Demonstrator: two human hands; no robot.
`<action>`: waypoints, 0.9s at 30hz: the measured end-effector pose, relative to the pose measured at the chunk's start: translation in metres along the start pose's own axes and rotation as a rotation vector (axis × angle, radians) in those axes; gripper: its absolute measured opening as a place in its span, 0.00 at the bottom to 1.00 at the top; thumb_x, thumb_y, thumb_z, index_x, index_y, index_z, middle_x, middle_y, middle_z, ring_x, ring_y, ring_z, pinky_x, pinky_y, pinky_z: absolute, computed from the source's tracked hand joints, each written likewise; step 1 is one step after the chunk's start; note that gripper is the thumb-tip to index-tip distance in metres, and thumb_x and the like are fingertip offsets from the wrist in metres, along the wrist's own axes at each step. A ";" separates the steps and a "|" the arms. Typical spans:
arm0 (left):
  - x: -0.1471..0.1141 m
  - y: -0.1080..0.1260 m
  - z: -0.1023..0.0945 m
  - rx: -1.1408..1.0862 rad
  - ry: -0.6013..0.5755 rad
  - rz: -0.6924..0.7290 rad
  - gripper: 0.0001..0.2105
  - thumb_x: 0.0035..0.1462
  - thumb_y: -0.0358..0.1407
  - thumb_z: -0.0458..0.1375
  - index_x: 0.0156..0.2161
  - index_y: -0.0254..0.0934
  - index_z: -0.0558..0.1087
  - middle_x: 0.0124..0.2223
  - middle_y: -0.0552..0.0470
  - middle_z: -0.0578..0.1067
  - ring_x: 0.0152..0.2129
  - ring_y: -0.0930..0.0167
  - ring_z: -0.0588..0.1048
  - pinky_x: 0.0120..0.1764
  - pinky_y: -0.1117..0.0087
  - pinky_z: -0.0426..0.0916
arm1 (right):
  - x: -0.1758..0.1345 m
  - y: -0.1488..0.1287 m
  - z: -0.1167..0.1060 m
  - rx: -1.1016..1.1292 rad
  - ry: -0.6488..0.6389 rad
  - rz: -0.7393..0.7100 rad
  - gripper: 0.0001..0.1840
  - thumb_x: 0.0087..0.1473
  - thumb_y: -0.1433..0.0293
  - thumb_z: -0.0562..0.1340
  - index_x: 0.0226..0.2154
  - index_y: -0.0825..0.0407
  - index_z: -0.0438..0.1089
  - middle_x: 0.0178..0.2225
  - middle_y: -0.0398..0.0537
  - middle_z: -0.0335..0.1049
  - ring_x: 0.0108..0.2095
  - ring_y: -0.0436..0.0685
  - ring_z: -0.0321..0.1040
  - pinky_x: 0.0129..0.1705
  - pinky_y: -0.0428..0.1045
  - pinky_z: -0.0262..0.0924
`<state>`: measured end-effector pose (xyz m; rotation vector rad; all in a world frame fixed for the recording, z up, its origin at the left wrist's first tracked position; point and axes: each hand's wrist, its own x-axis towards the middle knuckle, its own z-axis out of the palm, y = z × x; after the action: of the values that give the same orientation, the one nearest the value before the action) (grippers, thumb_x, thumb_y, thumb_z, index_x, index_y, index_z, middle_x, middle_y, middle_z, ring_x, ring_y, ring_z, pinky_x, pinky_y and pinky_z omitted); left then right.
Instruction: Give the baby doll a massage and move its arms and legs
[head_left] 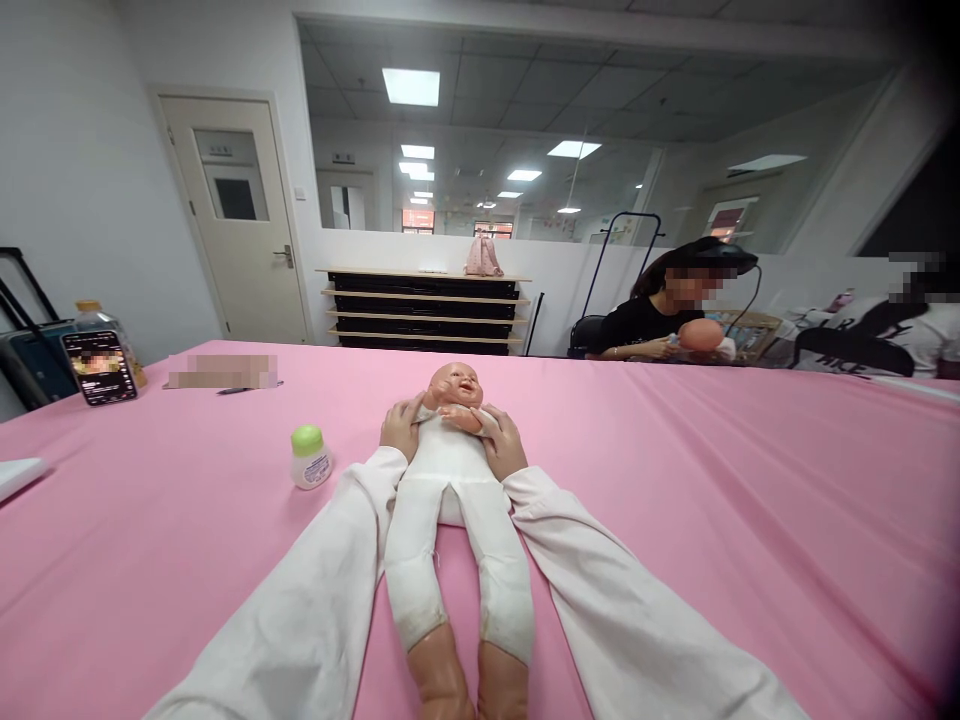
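Note:
A baby doll (454,450) with a white cloth body lies on its back, its head away from me and its legs towards me. My left hand (402,424) is closed around the doll's upper arm on the left side. On the right side, my right hand (504,440) grips the other arm, with the fingers curled over it. One plastic forearm lies across the chest, while the other is bent up beside the face. Both thumbs are partly hidden. To the left stands a small white bottle with a green cap (310,458), apart from my hands.
A pink cloth (637,470) covers the table. At the back left are a propped-up phone (100,368), a larger bottle (97,315) and a pen (244,388). Across the table, a person (637,325) holds another doll (700,334). Another person (911,330) is at the far right.

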<state>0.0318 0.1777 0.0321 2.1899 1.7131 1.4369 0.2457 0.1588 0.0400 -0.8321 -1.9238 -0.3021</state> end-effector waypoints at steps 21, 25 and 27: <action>0.001 -0.012 0.000 -0.321 0.217 -0.564 0.31 0.53 0.30 0.52 0.60 0.34 0.44 0.57 0.34 0.59 0.53 0.56 0.61 0.48 0.53 0.61 | -0.005 0.001 -0.001 0.021 0.037 0.196 0.28 0.46 0.77 0.51 0.52 0.50 0.57 0.48 0.53 0.60 0.49 0.61 0.57 0.50 0.60 0.55; 0.001 -0.012 -0.001 -0.317 0.219 -0.589 0.31 0.54 0.31 0.51 0.60 0.34 0.43 0.58 0.34 0.57 0.54 0.57 0.60 0.48 0.53 0.60 | -0.005 0.000 -0.001 0.008 0.056 0.207 0.27 0.47 0.76 0.51 0.52 0.50 0.57 0.48 0.53 0.60 0.49 0.60 0.57 0.50 0.59 0.55; 0.001 -0.010 -0.002 -0.312 0.211 -0.587 0.33 0.54 0.31 0.52 0.60 0.31 0.41 0.59 0.33 0.56 0.54 0.57 0.60 0.49 0.53 0.60 | -0.006 0.001 -0.001 -0.006 0.083 0.212 0.27 0.48 0.75 0.51 0.53 0.50 0.55 0.48 0.54 0.59 0.49 0.60 0.57 0.50 0.59 0.56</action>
<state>0.0228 0.1813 0.0290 1.2716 1.8171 1.6482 0.2483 0.1565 0.0354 -1.0032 -1.7417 -0.2111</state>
